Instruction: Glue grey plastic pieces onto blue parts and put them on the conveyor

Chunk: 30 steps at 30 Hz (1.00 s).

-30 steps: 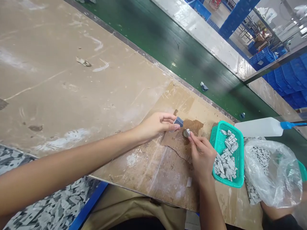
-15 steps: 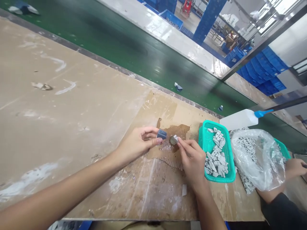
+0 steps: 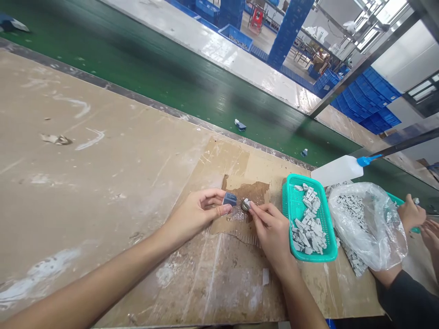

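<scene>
Between the thumb and fingers of my left hand point(image 3: 202, 211) is a small dark blue-grey block point(image 3: 229, 199), held just above the bench. My right hand point(image 3: 272, 228) pinches a small light-grey plastic piece point(image 3: 247, 202) at its fingertips. That piece is over a small round metal cap point(image 3: 244, 205), and I cannot tell whether they touch. Under both hands lies a torn cardboard sheet point(image 3: 228, 224) with a wet brown stain. To the right of my right hand stands a green basket point(image 3: 286, 201) with many light-grey pieces point(image 3: 310, 228) in it.
A white bottle with a blue nozzle point(image 3: 339, 171) and a clear plastic bag point(image 3: 380, 242) of grey pieces lie beyond the basket. A co-worker's hands point(image 3: 411, 212) are at far right. Behind the bench runs a green conveyor belt point(image 3: 192, 98) carrying small blue-and-white parts point(image 3: 240, 125).
My right hand's grey piece has shifted slightly left and down at the metal cap. Parts on the belt have moved left. The co-worker's hand has risen beside the bag.
</scene>
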Motion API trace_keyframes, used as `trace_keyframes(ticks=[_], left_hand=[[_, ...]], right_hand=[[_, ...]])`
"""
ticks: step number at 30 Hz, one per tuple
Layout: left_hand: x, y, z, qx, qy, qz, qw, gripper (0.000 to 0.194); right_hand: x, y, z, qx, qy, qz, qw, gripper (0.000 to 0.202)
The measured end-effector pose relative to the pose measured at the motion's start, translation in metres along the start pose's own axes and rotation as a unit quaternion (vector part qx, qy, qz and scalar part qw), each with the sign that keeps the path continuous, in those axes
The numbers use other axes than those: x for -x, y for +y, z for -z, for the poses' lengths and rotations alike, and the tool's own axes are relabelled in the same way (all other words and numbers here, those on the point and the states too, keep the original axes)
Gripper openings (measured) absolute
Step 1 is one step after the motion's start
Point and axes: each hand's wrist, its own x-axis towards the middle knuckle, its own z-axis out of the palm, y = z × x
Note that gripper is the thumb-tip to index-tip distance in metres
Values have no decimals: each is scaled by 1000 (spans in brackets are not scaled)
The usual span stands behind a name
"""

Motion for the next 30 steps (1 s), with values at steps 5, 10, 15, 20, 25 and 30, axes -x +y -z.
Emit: trace_keyframes(ticks=[5,10,15,20,25,30], left_hand=[[-1,-2,1,-19,-11,-6,1000,21],[-1,-8,-2,-37,-24,-16,999,16],[2,-8,-7,-37,-32,-29,998,15],[5,-7,-8,8,-82,-26,996,14],[8,-3,-11,39,-91,-38,994,10],[14,4,-14,-17,-52,-73,996,5]], right_hand=[[-1,-7,5,-45,25,-19,998,26],[0,-19,15,-144,54,-47,987,31],[4,-24,17,-220,23,-48,974,32],[5,-24,14,-202,6,-37,979,30],[5,-27,12,-194,-4,-8,981,34],[6,-34,9,-182,-3,19,983,42]])
